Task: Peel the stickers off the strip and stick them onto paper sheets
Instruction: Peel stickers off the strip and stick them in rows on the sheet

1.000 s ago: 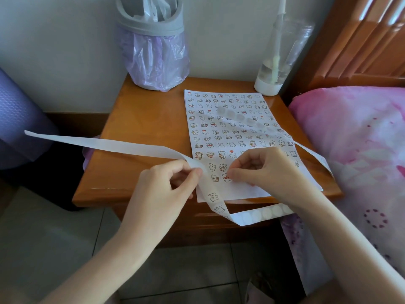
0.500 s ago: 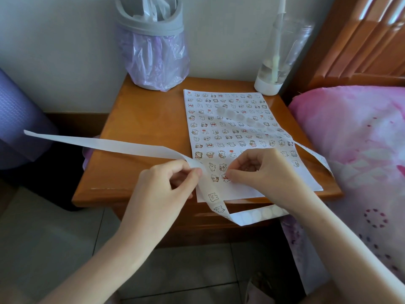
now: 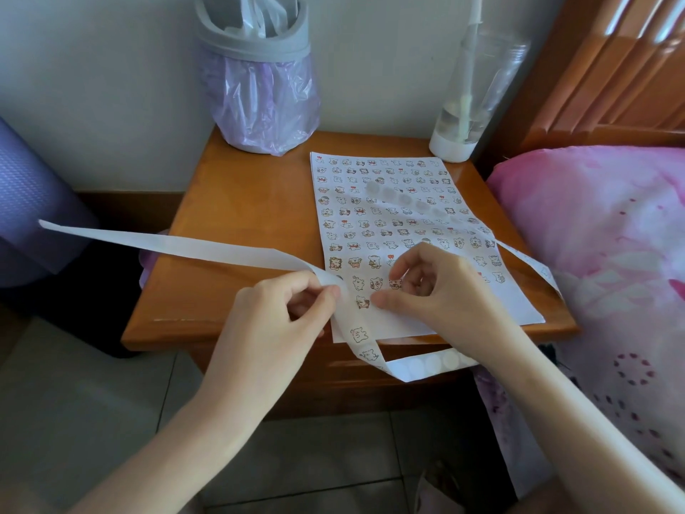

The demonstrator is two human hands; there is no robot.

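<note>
Two hands work at near edge of paper sheet [image 3: 519,309] on nightstand [image 3: 241,224]. Left hand [image 3: 274,320] pinches strip [image 3: 185,248] over sheet. Right hand [image 3: 441,291] fingers curled around sticker [image 3: 394,284]; grasp unclear. Judged step: placing sticker. Next: press flat, feed strip.

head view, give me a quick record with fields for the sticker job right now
left hand: pinches the strip beside the paper sheet's near left corner
right hand: fingers curled over the sheet's near rows; unclear if it holds anything
strip: runs from far left, loops below the sheet
paper sheet: flat on nightstand, mostly covered in stickers
behind: bin, bottle
</note>
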